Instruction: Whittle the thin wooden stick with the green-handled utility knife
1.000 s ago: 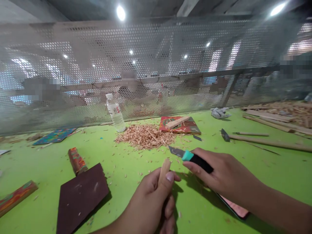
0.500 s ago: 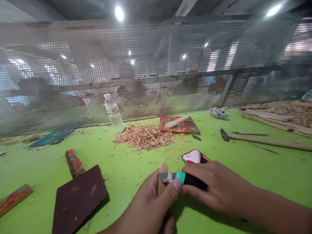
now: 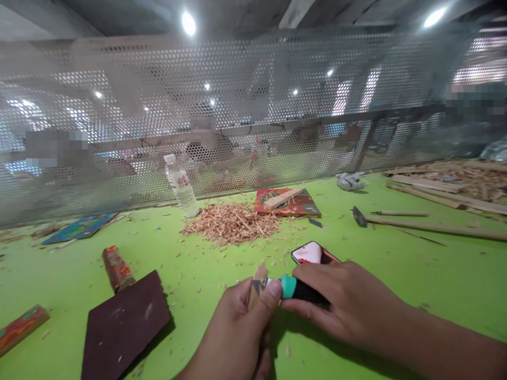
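My left hand (image 3: pixel 237 332) grips a small wooden stick (image 3: pixel 259 274) upright, its tip poking out above my thumb. My right hand (image 3: pixel 348 306) holds a utility knife (image 3: pixel 293 288) with a black handle and teal collar. The knife's short blade lies across the stick's tip, with my left thumb pressed against the blade's back. A phone (image 3: pixel 312 254) with a lit screen lies on the green table (image 3: pixel 396 264) just beyond my right hand.
A pile of wood shavings (image 3: pixel 232 224) sits mid-table, with a water bottle (image 3: pixel 181 186) behind it. A dark sanding sheet (image 3: pixel 122 322) and painted wooden blocks (image 3: pixel 114 266) lie left. Wooden sticks (image 3: pixel 431 228) and scraps lie right. A perforated metal screen (image 3: pixel 253 116) backs the table.
My right hand drew the knife back from in front of the stick onto its tip, uncovering the phone. My left thumb now presses the blade. The view has drifted slightly.
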Motion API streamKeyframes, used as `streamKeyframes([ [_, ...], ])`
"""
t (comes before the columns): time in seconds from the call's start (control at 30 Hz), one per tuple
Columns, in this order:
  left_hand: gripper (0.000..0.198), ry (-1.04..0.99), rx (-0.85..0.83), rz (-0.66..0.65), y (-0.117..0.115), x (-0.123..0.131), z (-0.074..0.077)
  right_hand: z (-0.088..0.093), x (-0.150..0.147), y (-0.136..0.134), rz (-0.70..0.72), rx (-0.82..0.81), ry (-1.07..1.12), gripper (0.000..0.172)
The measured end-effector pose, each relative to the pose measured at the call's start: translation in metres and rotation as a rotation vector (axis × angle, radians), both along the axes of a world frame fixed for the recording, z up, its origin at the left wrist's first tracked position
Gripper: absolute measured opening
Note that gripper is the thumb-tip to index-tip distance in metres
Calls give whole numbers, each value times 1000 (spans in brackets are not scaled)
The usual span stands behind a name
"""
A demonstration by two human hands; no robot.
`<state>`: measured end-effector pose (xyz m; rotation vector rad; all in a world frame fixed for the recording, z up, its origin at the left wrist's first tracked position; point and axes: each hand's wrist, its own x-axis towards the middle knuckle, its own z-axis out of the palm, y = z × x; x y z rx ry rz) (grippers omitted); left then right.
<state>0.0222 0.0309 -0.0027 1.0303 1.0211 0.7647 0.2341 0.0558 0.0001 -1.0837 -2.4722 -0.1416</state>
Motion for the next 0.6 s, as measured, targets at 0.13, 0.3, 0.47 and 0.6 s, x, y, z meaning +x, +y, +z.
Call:
streamKeyframes([
  [0.13, 76, -29, -25, 7, -1, 2, 1, 3, 9, 12, -171, -54, 92, 64],
  [0.3, 70, -33, -50, -49, 1, -2, -3, 9, 17, 17, -151, -40, 146, 58],
  [0.47, 60, -20, -21, -128, 4, -5, -1, 7, 14, 11, -79, -120, 91, 61],
  [0.6, 59, 10, -14, -132, 5, -7, -2, 4, 10, 7, 42, -133, 42, 61],
])
